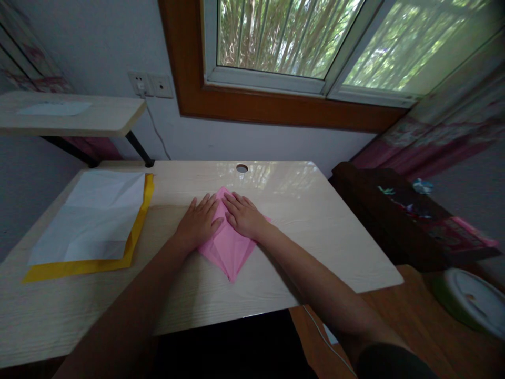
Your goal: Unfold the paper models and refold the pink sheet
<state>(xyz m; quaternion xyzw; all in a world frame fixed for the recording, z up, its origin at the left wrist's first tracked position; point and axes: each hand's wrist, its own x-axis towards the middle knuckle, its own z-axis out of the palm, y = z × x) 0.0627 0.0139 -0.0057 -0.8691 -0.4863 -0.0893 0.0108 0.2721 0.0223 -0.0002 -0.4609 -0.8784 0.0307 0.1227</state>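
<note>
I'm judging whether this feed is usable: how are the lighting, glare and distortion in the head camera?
Head view: dim indoors, the window overexposed; glare streaks the pale wooden desk behind the folded pink paper; wide-angle bending curves the desk edges; left hand and right hand sharp, the dark cluttered side table slightly blurred.

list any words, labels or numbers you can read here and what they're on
None can be read.
Pink folded paper under the left hand and right hand: plain, no print.
White sheet on the yellow sheet: creases only, no writing visible.
Paper on the side shelf: faint marks, too blurred to read.
Wall sockets: no legible marking.
</note>
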